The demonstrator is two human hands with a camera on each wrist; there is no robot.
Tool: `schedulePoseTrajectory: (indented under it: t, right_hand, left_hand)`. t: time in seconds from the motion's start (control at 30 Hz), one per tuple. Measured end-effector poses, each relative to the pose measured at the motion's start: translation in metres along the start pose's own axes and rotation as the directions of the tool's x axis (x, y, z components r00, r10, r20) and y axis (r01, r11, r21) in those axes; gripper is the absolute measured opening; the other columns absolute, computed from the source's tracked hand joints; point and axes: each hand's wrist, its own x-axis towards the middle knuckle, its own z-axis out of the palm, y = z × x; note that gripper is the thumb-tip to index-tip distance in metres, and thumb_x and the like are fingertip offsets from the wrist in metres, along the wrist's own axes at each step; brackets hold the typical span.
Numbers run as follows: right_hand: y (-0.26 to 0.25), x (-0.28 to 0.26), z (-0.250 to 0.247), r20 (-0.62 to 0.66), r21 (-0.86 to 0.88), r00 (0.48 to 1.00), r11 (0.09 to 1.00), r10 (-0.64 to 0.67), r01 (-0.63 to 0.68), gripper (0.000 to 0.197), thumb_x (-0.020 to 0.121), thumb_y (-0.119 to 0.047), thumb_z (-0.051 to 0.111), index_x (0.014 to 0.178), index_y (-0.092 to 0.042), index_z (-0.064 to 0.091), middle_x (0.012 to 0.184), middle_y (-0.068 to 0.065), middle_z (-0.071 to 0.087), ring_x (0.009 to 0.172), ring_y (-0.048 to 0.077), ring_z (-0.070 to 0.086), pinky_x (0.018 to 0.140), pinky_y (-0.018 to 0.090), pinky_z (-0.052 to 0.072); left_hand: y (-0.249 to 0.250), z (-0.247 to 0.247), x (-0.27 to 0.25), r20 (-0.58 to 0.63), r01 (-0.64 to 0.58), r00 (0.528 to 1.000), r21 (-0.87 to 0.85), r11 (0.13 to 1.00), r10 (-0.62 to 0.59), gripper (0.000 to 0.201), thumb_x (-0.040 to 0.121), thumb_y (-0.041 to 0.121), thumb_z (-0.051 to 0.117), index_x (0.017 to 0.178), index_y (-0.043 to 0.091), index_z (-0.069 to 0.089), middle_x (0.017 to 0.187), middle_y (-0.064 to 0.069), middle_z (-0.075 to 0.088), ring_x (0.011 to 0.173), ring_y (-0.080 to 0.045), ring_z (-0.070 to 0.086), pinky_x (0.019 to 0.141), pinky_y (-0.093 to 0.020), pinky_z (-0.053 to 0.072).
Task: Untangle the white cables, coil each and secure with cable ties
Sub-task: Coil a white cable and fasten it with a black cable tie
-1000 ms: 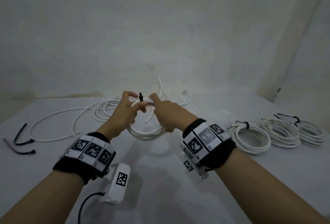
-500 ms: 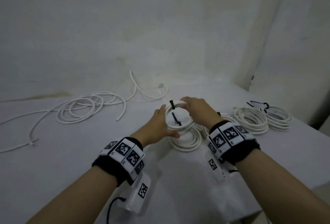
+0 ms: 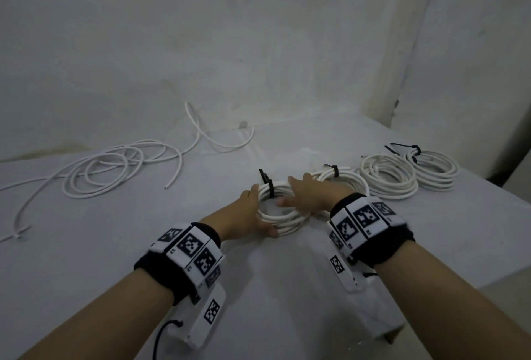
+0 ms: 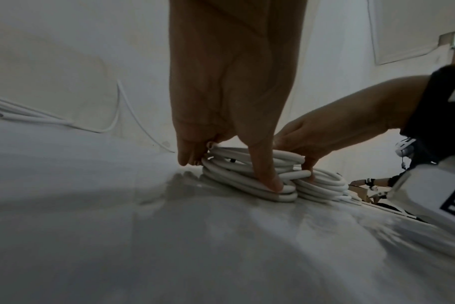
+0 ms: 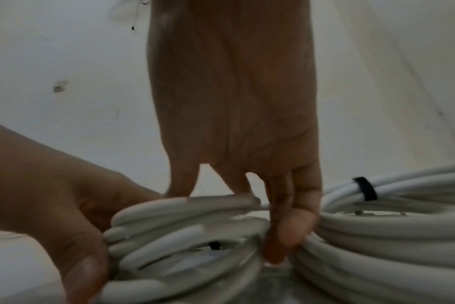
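Both hands, left hand (image 3: pixel 253 210) and right hand (image 3: pixel 311 193), hold 1 black-tied white cable coil (image 3: pixel 283 216) on the table; next, likely the loose white cable (image 3: pixel 115 170).

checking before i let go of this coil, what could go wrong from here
1. The tied coil is being set right against the neighbouring coil; their loops could snag together.
2. Its black cable tie has a tail sticking up; if it is not cinched tight, loops may spring loose when both hands release.
3. The loose cable lies sprawled to the left, where a withdrawing arm might drag it.
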Motion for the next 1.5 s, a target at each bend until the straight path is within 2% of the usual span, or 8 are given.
schedulePoseTrajectory:
  t: [0.27, 0.4, 0.7, 0.97, 1.13, 1.27, 1.4, 1.5]
  right_hand:
    - [-0.011, 0.002, 0.000, 0.028, -0.168, 0.998, 0.984, 0.065, -0.059, 0.093, 0.084, -0.066, 0.048, 0.149, -0.011, 0.011, 0.152, 0.014, 0.020, 0.137, 0.034, 0.027, 0.109, 0.046, 0.030]
    - [-0.025, -0.003, -0.012, -0.068, -0.198, 0.996, 0.977, 0.065, -0.077, 0.070, 0.089, -0.052, 0.052, 0.140, -0.008, 0.033, 0.142, 0.015, 0.030, 0.128, 0.034, 0.037, 0.101, 0.042, 0.034]
    - [-0.135, 0.032, -0.037, -0.152, -0.099, 0.968, 0.977, -0.201, 0.188, 0.052, 0.093, -0.043, 0.051, 0.135, -0.013, 0.045, 0.139, 0.010, 0.046, 0.124, 0.028, 0.046, 0.099, 0.040, 0.039]
    - [-0.194, 0.138, -0.057, -0.288, 0.569, 0.957, 0.810, 0.037, 0.140, 0.071, 0.094, -0.021, 0.048, 0.146, -0.006, 0.002, 0.129, 0.025, 0.050, 0.108, 0.037, 0.058, 0.093, 0.047, 0.048]
    - [-0.197, 0.196, -0.068, -0.189, 0.808, 0.973, 0.584, 0.133, 0.077, 0.077, 0.093, -0.053, 0.040, 0.148, -0.007, 0.012, 0.136, 0.025, 0.045, 0.108, 0.034, 0.054, 0.090, 0.047, 0.047]
    - [-0.195, 0.201, -0.068, -0.243, 0.795, 0.953, 0.600, 0.178, 0.091, 0.067, 0.098, -0.054, 0.013, 0.134, -0.006, 0.043, 0.124, 0.023, 0.054, 0.093, 0.031, 0.055, 0.089, 0.043, 0.048]
    - [-0.190, 0.179, -0.070, -0.277, 0.946, 0.932, 0.238, 0.233, 0.222, 0.042, 0.096, -0.042, 0.040, 0.071, -0.011, 0.050, 0.068, 0.006, 0.049, 0.057, 0.020, 0.049, 0.056, 0.030, 0.046]
    - [-0.187, 0.144, -0.065, -0.424, 0.875, 0.895, 0.321, 0.142, 0.363, 0.028, 0.086, -0.018, 0.058, 0.060, -0.009, 0.052, 0.064, 0.007, 0.052, 0.057, 0.018, 0.048, 0.056, 0.027, 0.041]
  left_hand:
    - [0.007, 0.000, -0.014, 0.125, 0.034, 0.991, 0.109, 0.994, -0.047, 0.120, 0.076, 0.044, 0.073, 0.147, 0.013, -0.019, 0.157, 0.000, -0.017, 0.145, -0.015, -0.005, 0.116, -0.033, 0.011]
    - [-0.004, -0.021, -0.025, 0.182, 0.006, 0.983, 0.007, 1.000, -0.007, 0.108, 0.080, 0.054, 0.065, 0.149, 0.021, -0.011, 0.158, 0.003, -0.011, 0.145, -0.014, -0.004, 0.116, -0.037, 0.008]
    - [-0.089, -0.103, -0.067, -0.209, 0.142, 0.970, 0.062, 0.988, -0.126, 0.068, 0.089, 0.050, 0.052, 0.145, 0.019, 0.028, 0.150, -0.005, 0.031, 0.132, -0.021, 0.038, 0.106, -0.032, 0.030]
    - [-0.159, -0.139, -0.077, -0.303, 0.133, 0.943, -0.042, 0.990, -0.139, 0.046, 0.090, 0.044, 0.055, 0.132, 0.025, 0.047, 0.134, 0.004, 0.050, 0.118, -0.014, 0.048, 0.097, -0.028, 0.039]
    - [-0.180, -0.144, -0.059, -0.328, 0.072, 0.940, -0.080, 0.994, -0.094, 0.038, 0.091, 0.042, 0.054, 0.126, 0.028, 0.051, 0.126, 0.009, 0.055, 0.113, -0.009, 0.050, 0.093, -0.025, 0.040]
    - [-0.183, -0.146, -0.044, -0.317, 0.057, 0.944, -0.117, 0.991, -0.092, 0.039, 0.092, 0.046, 0.049, 0.125, 0.026, 0.054, 0.119, 0.009, 0.056, 0.110, -0.010, 0.052, 0.092, -0.025, 0.041]
    - [-0.164, -0.149, -0.036, -0.343, -0.023, 0.928, -0.439, 0.898, -0.144, 0.044, 0.098, 0.045, 0.032, 0.123, 0.018, 0.055, 0.119, -0.002, 0.061, 0.108, -0.018, 0.057, 0.079, -0.023, 0.042]
    - [-0.135, -0.152, -0.033, -0.291, -0.073, 0.937, -0.704, 0.706, -0.193, 0.053, 0.095, 0.057, 0.022, 0.118, 0.021, 0.054, 0.111, 0.001, 0.066, 0.102, -0.015, 0.062, 0.079, -0.030, 0.048]
